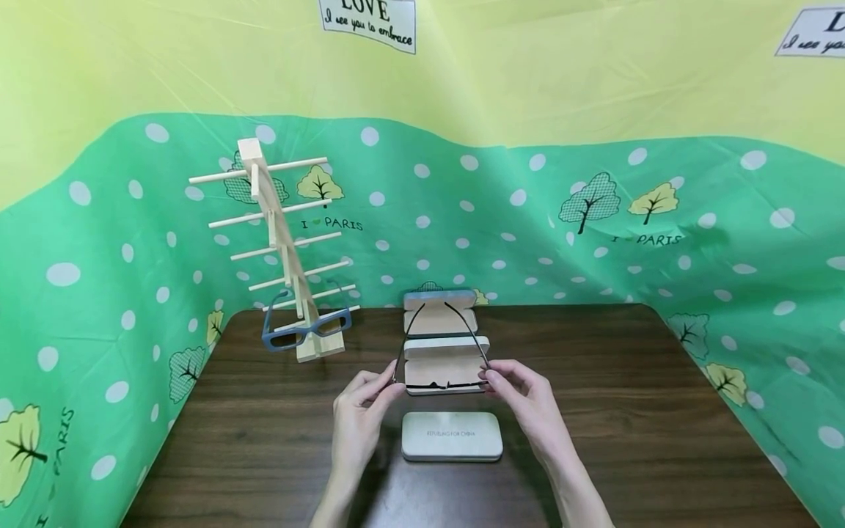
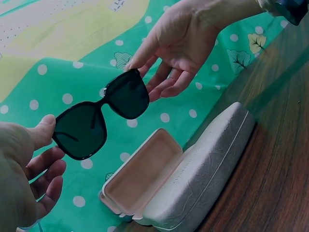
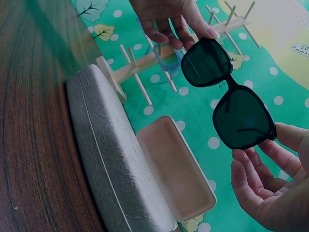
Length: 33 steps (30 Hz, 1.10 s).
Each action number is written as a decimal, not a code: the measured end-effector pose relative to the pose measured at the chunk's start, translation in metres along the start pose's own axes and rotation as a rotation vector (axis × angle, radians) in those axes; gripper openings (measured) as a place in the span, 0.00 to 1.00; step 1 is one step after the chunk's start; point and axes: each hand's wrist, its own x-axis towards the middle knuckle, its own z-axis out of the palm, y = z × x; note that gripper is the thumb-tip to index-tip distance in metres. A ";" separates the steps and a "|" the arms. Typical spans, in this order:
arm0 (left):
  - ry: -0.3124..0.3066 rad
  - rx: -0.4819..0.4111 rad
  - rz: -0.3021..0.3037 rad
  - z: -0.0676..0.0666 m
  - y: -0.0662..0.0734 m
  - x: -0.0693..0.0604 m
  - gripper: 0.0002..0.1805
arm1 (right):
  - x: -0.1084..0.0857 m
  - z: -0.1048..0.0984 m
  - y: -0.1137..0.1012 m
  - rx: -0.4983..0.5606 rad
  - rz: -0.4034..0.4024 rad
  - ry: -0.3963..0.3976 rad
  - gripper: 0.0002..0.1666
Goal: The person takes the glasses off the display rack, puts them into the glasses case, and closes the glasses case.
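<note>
A pair of black sunglasses with dark lenses is held up between both hands, its arms unfolded and pointing away. At one front corner, my left hand pinches the frame between thumb and fingers. The opposite corner is gripped the same way by my right hand. In the left wrist view the sunglasses hang above the table level. Below and nearer lies a closed pale glasses case with small lettering. Behind it, partly covered by the sunglasses, stands an open white case with a beige lining.
Farther back is another open glasses case with a bluish lid. A wooden display rack with several pegs stands at the back left, bearing blue-framed glasses. Patterned green and yellow cloth surrounds the dark wooden table.
</note>
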 end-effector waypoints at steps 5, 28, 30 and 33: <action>-0.006 0.014 0.008 -0.001 0.001 0.000 0.18 | 0.001 0.000 0.001 -0.002 -0.001 0.003 0.18; -0.022 0.019 0.038 0.000 -0.001 0.000 0.17 | 0.001 -0.001 0.001 -0.037 0.007 0.001 0.18; -0.023 0.024 0.039 0.000 -0.001 0.000 0.17 | 0.001 -0.001 0.002 -0.039 0.011 0.004 0.18; -0.025 0.030 0.045 0.000 -0.001 0.000 0.17 | 0.000 -0.001 0.002 -0.037 0.016 0.005 0.19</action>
